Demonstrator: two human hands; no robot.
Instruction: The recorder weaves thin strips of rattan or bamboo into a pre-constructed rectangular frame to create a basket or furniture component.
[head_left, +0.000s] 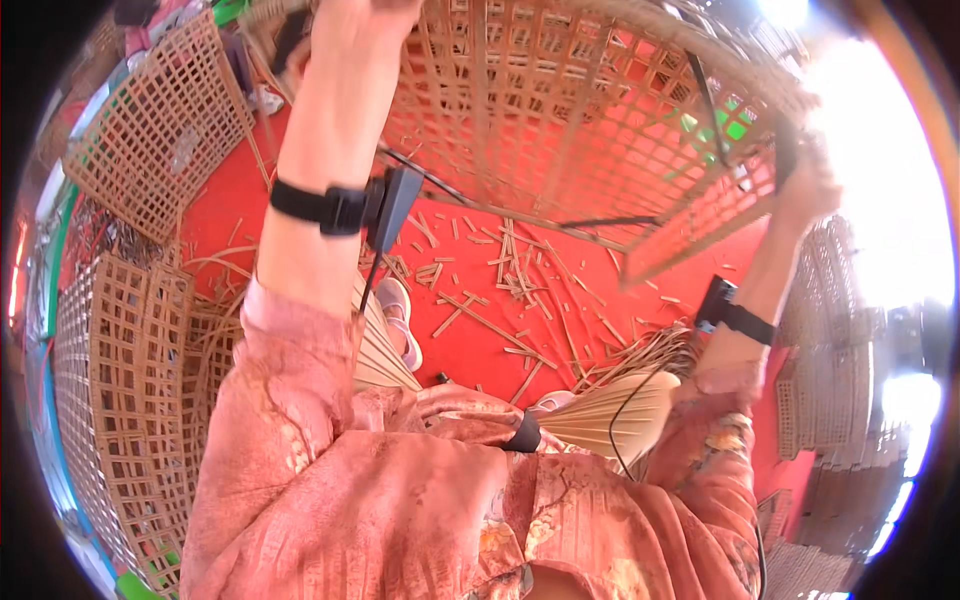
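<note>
A large open-weave basket (545, 125) of brown strips is held up before me, tilted, with a few black bands across it. My right hand (810, 188) is closed round its right-hand edge, slightly blurred by motion and washed out by bright light. High at the upper rim of the view, my left hand (380, 6) is beside the basket's left end. The view cuts off its fingers, so its grip is hidden. Black straps with small devices circle both forearms.
Loose cut strips (510, 270) litter the red floor (450, 340) around my feet, with a bundle of long strips (650, 350) near my right knee. Lattice panels (165, 125) and woven baskets (125, 350) stand at the left. Flat woven pieces (825, 340) are stacked at the right.
</note>
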